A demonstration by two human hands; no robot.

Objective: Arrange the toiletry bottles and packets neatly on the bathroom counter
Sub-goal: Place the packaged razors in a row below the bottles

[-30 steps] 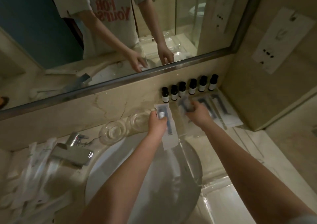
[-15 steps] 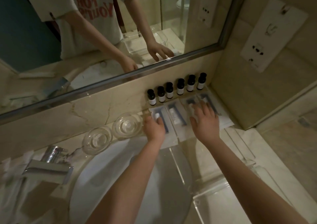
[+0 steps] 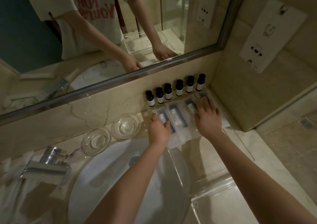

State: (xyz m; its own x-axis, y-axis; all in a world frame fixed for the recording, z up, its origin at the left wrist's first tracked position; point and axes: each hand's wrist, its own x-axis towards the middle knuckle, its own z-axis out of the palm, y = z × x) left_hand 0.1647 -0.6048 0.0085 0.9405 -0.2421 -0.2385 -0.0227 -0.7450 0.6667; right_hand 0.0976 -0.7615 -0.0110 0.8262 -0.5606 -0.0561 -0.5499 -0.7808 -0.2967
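— What had moved in the head view since a second before?
— The left hand point(image 3: 158, 131) had brought its packet point(image 3: 162, 117) down from over the sink point(image 3: 106, 180). It lay flat on the table point(image 3: 257, 155), leftmost in the row of packets point(image 3: 176, 119). The right hand point(image 3: 208, 119) had slid to the row's right end.
— And the fingers?
— The right fingers point(image 3: 204, 103) were straight and spread, pressing the rightmost packets. The left fingers point(image 3: 165, 123) lay bent on their packet; pressing or pinching, I couldn't tell.
— The bottles?
— Six dark bottles point(image 3: 178, 89) stood upright along the wall under the mirror point(image 3: 154, 72), just behind the packets. Two glass dishes point(image 3: 126, 125) sat left of them.
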